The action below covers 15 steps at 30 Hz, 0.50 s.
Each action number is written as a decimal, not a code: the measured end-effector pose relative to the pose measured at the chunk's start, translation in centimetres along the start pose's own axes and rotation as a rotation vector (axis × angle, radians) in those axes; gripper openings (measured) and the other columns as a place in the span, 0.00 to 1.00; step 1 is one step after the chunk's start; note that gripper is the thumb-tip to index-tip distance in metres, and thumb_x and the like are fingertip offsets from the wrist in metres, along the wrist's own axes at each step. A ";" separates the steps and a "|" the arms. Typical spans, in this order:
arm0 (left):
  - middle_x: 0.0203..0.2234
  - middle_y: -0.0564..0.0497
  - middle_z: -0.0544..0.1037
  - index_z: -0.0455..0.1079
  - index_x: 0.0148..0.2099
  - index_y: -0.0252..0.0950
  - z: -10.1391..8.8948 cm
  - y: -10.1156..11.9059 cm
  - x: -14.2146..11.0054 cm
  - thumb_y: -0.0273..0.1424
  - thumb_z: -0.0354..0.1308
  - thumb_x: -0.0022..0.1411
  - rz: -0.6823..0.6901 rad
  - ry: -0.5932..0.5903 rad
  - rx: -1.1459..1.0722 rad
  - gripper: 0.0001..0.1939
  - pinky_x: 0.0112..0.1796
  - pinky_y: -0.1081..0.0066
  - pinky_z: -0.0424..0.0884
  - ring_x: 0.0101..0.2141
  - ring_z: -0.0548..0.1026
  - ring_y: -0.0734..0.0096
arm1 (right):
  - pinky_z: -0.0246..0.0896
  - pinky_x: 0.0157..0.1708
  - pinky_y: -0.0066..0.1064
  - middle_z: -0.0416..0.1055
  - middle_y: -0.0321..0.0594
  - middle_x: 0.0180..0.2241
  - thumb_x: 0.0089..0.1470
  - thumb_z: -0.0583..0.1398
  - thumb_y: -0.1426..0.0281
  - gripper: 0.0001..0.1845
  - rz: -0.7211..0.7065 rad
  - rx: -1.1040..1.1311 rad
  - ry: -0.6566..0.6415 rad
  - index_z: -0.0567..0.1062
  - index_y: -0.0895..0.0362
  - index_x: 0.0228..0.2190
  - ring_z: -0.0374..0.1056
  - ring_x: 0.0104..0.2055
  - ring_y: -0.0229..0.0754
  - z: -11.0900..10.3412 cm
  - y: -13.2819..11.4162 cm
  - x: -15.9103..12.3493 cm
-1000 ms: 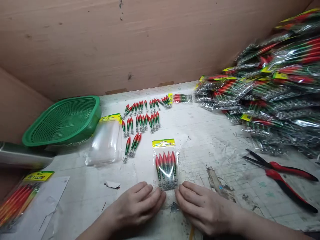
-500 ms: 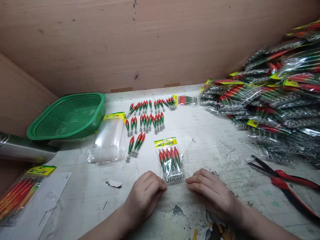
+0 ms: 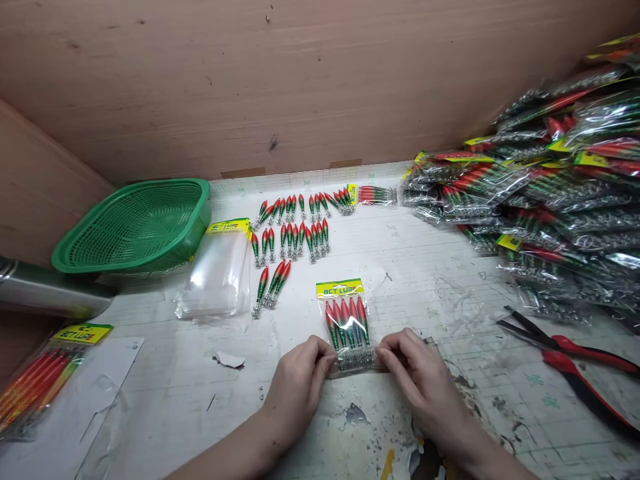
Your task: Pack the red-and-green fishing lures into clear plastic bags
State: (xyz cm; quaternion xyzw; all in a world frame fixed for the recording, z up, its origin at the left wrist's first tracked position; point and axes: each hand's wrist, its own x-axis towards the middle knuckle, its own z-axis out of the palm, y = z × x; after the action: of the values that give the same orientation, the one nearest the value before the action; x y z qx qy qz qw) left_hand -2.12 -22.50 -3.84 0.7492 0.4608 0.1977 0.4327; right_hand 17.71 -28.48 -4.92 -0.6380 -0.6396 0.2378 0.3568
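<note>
bare tabletop [image 3: 420, 267] ahead — packet heap [image 3: 550, 200] blocks right

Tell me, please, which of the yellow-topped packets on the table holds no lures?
The clear packet beside the green basket: it lies flat and see-through, while the one between both hands and those piled at right hold red-green lures.

2 bare hands are seen at the bottom of the view, the left hand [image 3: 300, 380] and the right hand [image 3: 420, 383], each followed by a bare forearm running down to the lower edge. No sleeve, glove, ring, watch or band is worn on either. The fingers [image 3: 320, 353] are shown uncovered, with short, plain nails. The wrists are left uncovered as far as they can be seen.
</note>
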 end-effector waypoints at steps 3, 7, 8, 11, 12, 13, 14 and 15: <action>0.23 0.53 0.70 0.61 0.31 0.39 0.3 0.5 0.5 0.34 0.45 0.64 -0.120 -0.010 0.003 0.10 0.27 0.73 0.60 0.24 0.67 0.72 | 0.58 0.28 0.30 0.65 0.36 0.25 0.61 0.51 0.66 0.11 0.135 0.019 0.056 0.67 0.55 0.27 0.64 0.28 0.39 0.9 -0.2 0.3; 0.19 0.55 0.68 0.60 0.29 0.39 0.7 1.0 1.1 0.34 0.47 0.62 -0.220 0.011 0.070 0.10 0.26 0.73 0.57 0.22 0.65 0.72 | 0.53 0.25 0.30 0.63 0.35 0.22 0.58 0.52 0.66 0.12 0.190 -0.081 0.154 0.64 0.54 0.23 0.60 0.25 0.40 2.1 -0.7 0.7; 0.19 0.55 0.68 0.59 0.28 0.39 0.7 1.2 1.4 0.33 0.48 0.61 -0.240 0.010 0.089 0.09 0.26 0.73 0.56 0.21 0.65 0.72 | 0.52 0.26 0.31 0.62 0.34 0.21 0.57 0.53 0.67 0.12 0.195 -0.113 0.161 0.63 0.54 0.22 0.59 0.25 0.40 2.4 -0.8 0.9; 0.19 0.55 0.68 0.56 0.25 0.39 0.4 1.7 2.2 0.29 0.49 0.56 -0.286 -0.025 0.168 0.08 0.26 0.73 0.55 0.21 0.65 0.72 | 0.51 0.28 0.32 0.60 0.34 0.21 0.55 0.52 0.70 0.11 0.201 -0.160 0.162 0.61 0.54 0.22 0.58 0.26 0.41 2.7 -0.8 1.2; 0.19 0.55 0.68 0.56 0.24 0.39 0.1 1.8 2.5 0.29 0.49 0.55 -0.299 -0.047 0.195 0.08 0.26 0.73 0.55 0.22 0.65 0.72 | 0.52 0.29 0.32 0.60 0.35 0.22 0.55 0.52 0.70 0.11 0.198 -0.161 0.165 0.60 0.54 0.21 0.59 0.27 0.41 2.6 -0.6 1.3; 0.19 0.55 0.69 0.55 0.24 0.39 -0.2 1.8 2.8 0.28 0.50 0.54 -0.307 -0.065 0.219 0.09 0.26 0.73 0.54 0.22 0.65 0.73 | 0.53 0.29 0.32 0.61 0.36 0.24 0.54 0.52 0.70 0.10 0.196 -0.162 0.170 0.60 0.54 0.22 0.59 0.29 0.42 2.4 -0.4 1.4; 0.18 0.55 0.68 0.56 0.24 0.39 -0.6 1.8 3.0 0.27 0.50 0.54 -0.315 -0.083 0.233 0.09 0.26 0.73 0.54 0.22 0.65 0.73 | 0.54 0.29 0.32 0.62 0.36 0.26 0.54 0.52 0.70 0.08 0.196 -0.163 0.182 0.61 0.54 0.23 0.60 0.30 0.42 2.2 -0.1 1.5; 0.18 0.56 0.68 0.56 0.24 0.39 -0.9 1.7 3.1 0.27 0.49 0.54 -0.323 -0.095 0.236 0.08 0.26 0.74 0.54 0.22 0.65 0.73 | 0.56 0.30 0.32 0.63 0.37 0.28 0.53 0.52 0.70 0.06 0.197 -0.165 0.197 0.63 0.54 0.25 0.61 0.31 0.42 2.0 0.2 1.6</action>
State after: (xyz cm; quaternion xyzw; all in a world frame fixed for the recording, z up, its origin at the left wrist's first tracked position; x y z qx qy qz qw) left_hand -0.37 -19.71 -2.28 0.7196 0.5741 0.0348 0.3891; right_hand 16.36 -26.62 -6.10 -0.7450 -0.5531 0.1546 0.3393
